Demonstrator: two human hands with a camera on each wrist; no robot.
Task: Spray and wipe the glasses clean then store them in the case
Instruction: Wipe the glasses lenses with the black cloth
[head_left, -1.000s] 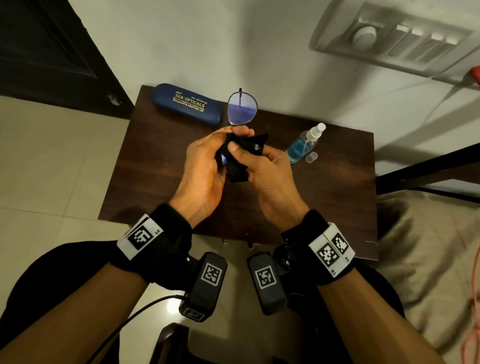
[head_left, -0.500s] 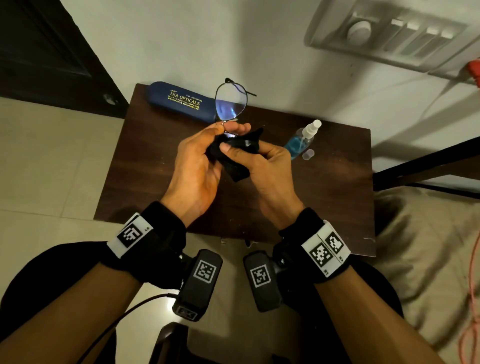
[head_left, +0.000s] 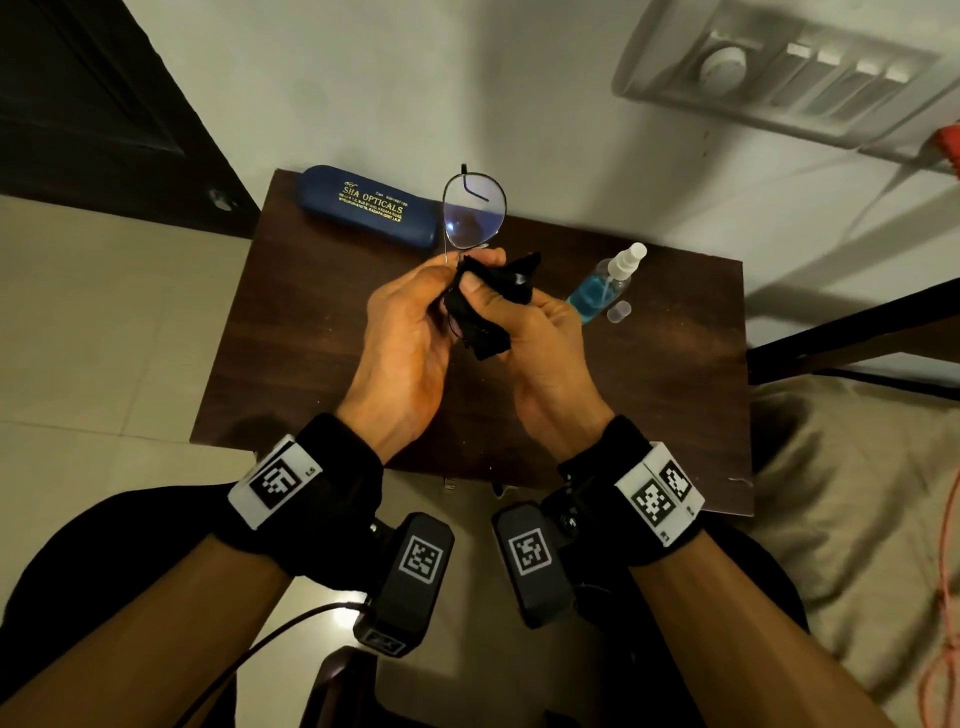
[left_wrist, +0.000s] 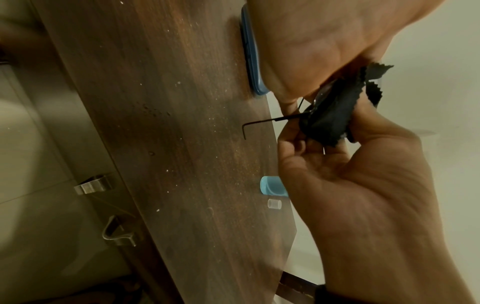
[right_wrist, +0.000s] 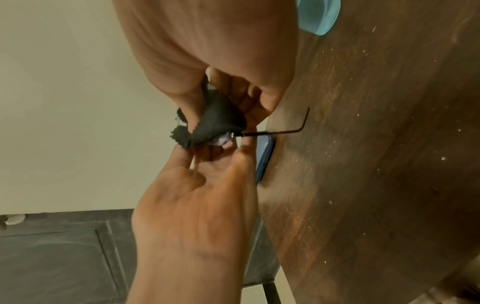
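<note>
Black wrist straps with white coded tags are sitting nearest the camera on both forearms, each carrying a dark camera block. Just beyond them the left hand (head_left: 410, 332) is pinching the glasses (head_left: 474, 210) by the frame, thumb and fingers curled round the metal near the bridge. The right hand (head_left: 535, 338) is gripping a black cloth (head_left: 485, 317), thumb on top, fingers curled underneath, squeezing the cloth round the lower lens so that lens is mostly hidden. Both hands are touching each other at the cloth and are being held above the table (head_left: 311, 332), not resting on it. The upper lens is sticking up clear of the fingers, showing a bluish tint, with one temple arm folded across behind it. In the left wrist view the other temple arm (left_wrist: 270, 121) is poking out sideways from the cloth bundle, its tip bent down. The dark wood tabletop is looking dusty in the wrist views. Further back, to the right of the hands, a spray bottle (head_left: 605, 283) with blue liquid is lying on its side, its small clear cap (head_left: 618, 312) just beside it. At the far left edge a blue case (head_left: 363, 208) with gold lettering is lying closed, near the wall. Glasses are apart from the case.
</note>
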